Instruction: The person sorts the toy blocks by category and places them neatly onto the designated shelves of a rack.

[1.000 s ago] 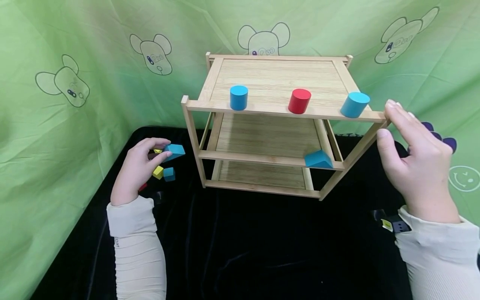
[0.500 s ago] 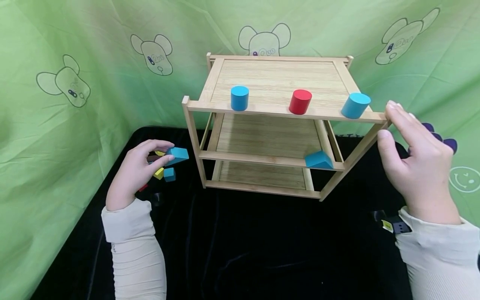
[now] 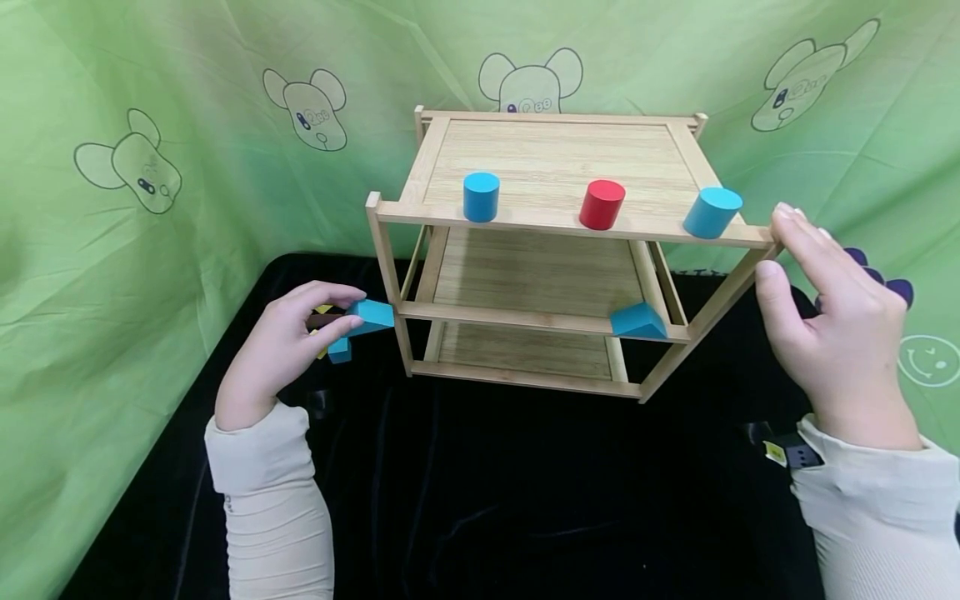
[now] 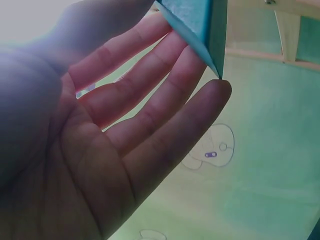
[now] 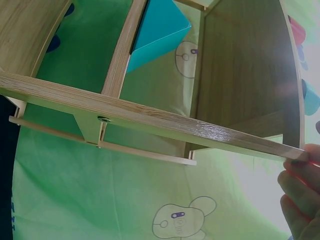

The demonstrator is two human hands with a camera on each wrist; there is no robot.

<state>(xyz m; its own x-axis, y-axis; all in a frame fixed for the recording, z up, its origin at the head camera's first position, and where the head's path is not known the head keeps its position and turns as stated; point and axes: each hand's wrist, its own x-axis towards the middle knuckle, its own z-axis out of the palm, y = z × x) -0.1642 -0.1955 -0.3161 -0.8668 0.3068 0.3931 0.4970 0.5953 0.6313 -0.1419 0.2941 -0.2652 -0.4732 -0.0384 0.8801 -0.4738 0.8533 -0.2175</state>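
Observation:
My left hand [image 3: 277, 350] pinches a blue wedge-shaped block [image 3: 373, 317] between thumb and fingertips, just left of the wooden shelf rack [image 3: 546, 318]. In the left wrist view the block [image 4: 200, 25] sits at the fingertips, its upper part cut off by the frame. My right hand [image 3: 843, 333] touches the rack's front right top corner, its fingers fairly straight. The right wrist view shows those fingertips at the end of the post. Another blue wedge-shaped block [image 3: 638, 321] lies at the right end of the middle shelf's front rail.
On the top shelf's front edge stand a blue cylinder [image 3: 481, 197], a red cylinder [image 3: 602, 205] and a second blue cylinder [image 3: 712, 213]. A small blue block [image 3: 340, 350] and partly hidden yellow ones lie on the black cloth [image 3: 525, 500] below my left hand. Green curtains surround the area.
My left hand has moved rightward and slightly toward me with the blue wedge-shaped block, closer to the rack's left post. My right hand has stayed at the corner.

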